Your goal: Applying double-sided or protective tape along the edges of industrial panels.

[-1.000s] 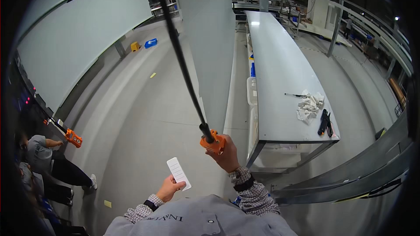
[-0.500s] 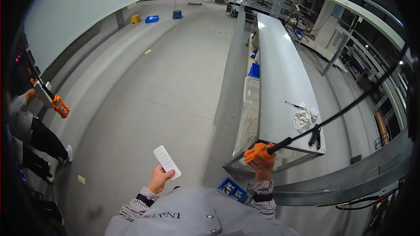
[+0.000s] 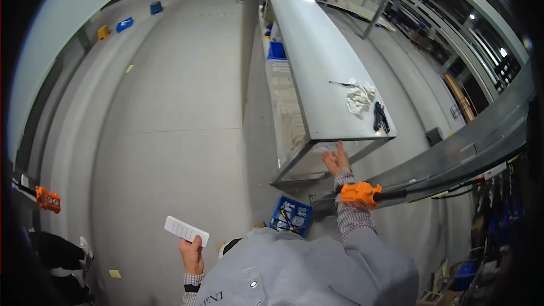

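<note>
My left hand (image 3: 191,255) is closed on a white rectangular piece (image 3: 187,230) with thin lines across its face; its exact kind I cannot tell. My right hand (image 3: 336,161) reaches forward beside the near end of the long table (image 3: 323,51), fingers stretched out and open, holding nothing. An orange pendant control (image 3: 360,194) on a black cable overlaps my right forearm in the view. Past the hand, on the tabletop, lie a crumpled white cloth (image 3: 360,100), a thin dark pen-like stick (image 3: 341,84) and a black plier-like tool (image 3: 380,118).
A blue crate (image 3: 290,215) with small parts stands on the floor near my body. Clear bins (image 3: 289,107) sit under the table. A second orange control (image 3: 48,199) hangs at far left, above a person's dark-trousered legs (image 3: 56,252). Metal beams (image 3: 453,164) run along the right.
My right hand has let go of the orange control and extended toward the table's end. The view has turned right. My left hand still holds the white piece, now lower and further left.
</note>
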The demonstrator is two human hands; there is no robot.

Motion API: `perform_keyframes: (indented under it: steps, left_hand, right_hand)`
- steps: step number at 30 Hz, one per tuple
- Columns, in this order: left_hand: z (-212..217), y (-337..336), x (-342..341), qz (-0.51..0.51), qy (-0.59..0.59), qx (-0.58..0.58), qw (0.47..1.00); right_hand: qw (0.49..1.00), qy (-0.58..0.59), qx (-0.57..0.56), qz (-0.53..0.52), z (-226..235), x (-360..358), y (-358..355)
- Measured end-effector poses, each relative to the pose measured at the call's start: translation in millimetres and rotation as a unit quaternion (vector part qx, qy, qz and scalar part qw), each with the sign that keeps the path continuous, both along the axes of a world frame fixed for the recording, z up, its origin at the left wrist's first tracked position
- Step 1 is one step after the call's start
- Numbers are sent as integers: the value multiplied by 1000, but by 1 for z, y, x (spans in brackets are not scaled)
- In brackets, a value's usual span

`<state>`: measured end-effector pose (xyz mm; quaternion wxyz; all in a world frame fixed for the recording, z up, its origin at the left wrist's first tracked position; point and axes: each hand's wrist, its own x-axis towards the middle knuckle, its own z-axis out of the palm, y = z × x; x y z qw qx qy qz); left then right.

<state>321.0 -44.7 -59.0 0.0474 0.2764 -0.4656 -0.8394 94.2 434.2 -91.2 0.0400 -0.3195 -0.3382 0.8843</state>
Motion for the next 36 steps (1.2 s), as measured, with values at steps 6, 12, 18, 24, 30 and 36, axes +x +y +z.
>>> perform_keyframes:
  steps: [6,12,18,24,30,36]
  left_hand:
    - [-26,-26,41,2,-59,10,998]
    - [-22,-53,79,20,-115,-18,993]
    - [-24,-77,93,13,-108,-29,994]
    - [-18,-87,98,30,-75,-25,996]
    - [-12,-72,96,10,-15,5,1000]
    - [-19,-84,82,-35,21,25,999]
  right_hand:
    - [992,89,-54,-74,-1,-64,-37]
    - [992,75,-32,-92,-76,-141,-34]
    - [998,-3,-43,-49,-87,-206,49]
    - [995,29,-50,-81,-108,-101,-17]
    - [990,77,-37,-111,-37,-18,-115]
    - [983,137,-33,-119,-16,3,-117]
